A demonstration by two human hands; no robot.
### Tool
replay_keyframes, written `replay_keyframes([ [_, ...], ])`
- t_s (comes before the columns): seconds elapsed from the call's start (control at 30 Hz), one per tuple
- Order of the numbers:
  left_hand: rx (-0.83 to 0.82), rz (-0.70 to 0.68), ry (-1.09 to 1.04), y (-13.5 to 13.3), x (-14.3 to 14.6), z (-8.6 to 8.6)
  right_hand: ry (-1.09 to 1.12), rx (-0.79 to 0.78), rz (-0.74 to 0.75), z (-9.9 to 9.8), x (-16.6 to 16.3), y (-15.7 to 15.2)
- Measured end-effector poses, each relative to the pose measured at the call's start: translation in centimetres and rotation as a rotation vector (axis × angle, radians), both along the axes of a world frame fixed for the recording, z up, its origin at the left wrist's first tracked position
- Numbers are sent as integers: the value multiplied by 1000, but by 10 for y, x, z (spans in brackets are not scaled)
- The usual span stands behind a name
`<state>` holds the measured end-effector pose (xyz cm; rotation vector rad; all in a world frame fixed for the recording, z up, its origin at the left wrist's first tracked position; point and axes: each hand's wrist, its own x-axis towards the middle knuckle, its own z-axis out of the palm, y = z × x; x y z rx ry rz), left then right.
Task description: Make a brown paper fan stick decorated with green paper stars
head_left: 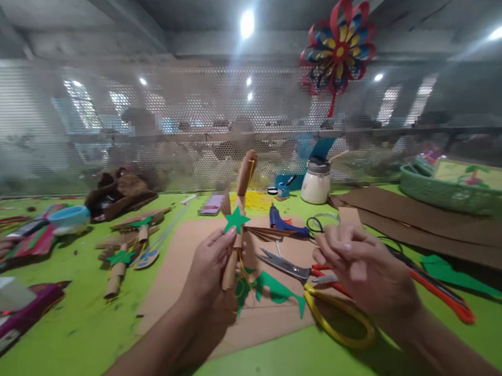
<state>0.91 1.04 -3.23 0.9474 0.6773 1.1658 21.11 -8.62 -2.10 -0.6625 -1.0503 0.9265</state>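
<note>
Now left hand (209,270) grips brown paper roll (246,176) bearing green star (236,219).

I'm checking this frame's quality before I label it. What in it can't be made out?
Head view only:
1. right hand: motion-blurred; whether it grips the brown card piece cannot be told.
2. paper roll craft: partly covered by the left hand.
3. scissors: handles partly behind the right hand.
4. mesh screen: everything beyond it is hazy.
5. magenta object: cut off by the left edge.
</note>
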Motion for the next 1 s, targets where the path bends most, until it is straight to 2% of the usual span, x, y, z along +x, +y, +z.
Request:
replay_keyframes([
  [0.17,67,-54,38,-6,0,1,-7,5,6,-2,-2,1],
  [0.33,121,-66,33,-7,0,-1,-62,-183,-56,-6,-4,5],
  [0.57,182,32,36,-10,5,4,10,-213,-147,-17,5,18],
  [0.7,152,74,-6,-15,8,7,-41,-257,-198,-22,7,22],
  [0.87,128,38,-41,-11,7,0,-225,-363,-206,-24,5,19],
  [1.0,146,61,-3,-1,6,-10,-212,-403,-247,-23,2,19],
])
